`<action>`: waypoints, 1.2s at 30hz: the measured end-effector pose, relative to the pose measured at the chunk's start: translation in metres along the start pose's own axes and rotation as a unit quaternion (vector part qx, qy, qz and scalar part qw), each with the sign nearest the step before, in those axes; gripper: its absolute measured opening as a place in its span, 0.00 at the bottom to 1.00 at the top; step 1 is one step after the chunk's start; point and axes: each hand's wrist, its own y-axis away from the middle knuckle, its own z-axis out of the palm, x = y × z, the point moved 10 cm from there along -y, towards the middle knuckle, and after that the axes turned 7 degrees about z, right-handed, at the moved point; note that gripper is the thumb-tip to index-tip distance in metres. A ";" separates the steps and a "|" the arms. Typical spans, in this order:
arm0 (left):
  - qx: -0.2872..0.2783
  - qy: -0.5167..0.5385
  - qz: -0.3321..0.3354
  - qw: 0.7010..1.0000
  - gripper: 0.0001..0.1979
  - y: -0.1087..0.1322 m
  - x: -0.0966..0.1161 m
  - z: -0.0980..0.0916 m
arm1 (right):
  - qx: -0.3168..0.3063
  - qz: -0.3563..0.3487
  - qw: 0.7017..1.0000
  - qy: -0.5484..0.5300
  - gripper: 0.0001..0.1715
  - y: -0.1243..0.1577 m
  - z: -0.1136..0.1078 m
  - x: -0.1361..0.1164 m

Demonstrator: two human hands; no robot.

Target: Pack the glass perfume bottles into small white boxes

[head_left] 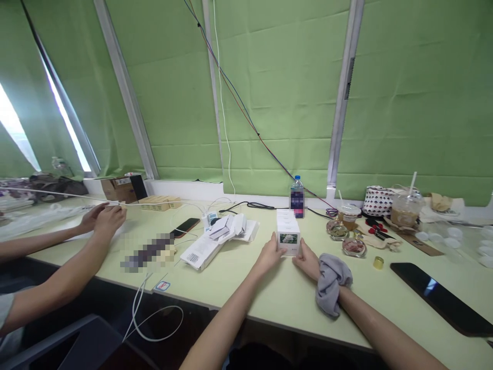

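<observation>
Now the left hand [271, 255] and right hand [308, 261], fingers pressed together, hold the sides of the white boxes [288, 231] on the table [269, 298], near the bottle [297, 197]. It looks like lining up; lifting needs an even squeeze.

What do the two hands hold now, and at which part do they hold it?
The white box on the table: the left hand grips its left side and the right hand its right side, near the base.
</observation>
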 end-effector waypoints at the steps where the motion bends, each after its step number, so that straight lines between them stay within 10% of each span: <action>1: 0.020 -0.024 0.002 0.999 0.32 0.007 0.003 -0.010 | 0.004 0.006 1.000 0.004 0.43 0.001 -0.001 0.003; 9: 0.214 -0.232 -0.094 0.944 0.30 0.081 -0.019 -0.177 | -0.020 -0.006 0.999 0.040 0.15 0.031 -0.009 0.013; 12: 0.158 -0.346 -0.248 0.891 0.43 0.100 -0.057 -0.216 | -0.045 -0.034 0.998 0.035 0.09 0.045 -0.008 0.009; 23: 0.037 -0.360 -0.345 0.866 0.38 0.108 -0.098 -0.202 | -0.087 -0.053 0.994 0.049 0.21 0.052 0.001 0.009; 36: -0.054 -0.360 -0.342 0.866 0.30 0.142 -0.043 -0.219 | -0.088 -0.068 0.989 0.096 0.24 0.054 0.001 0.010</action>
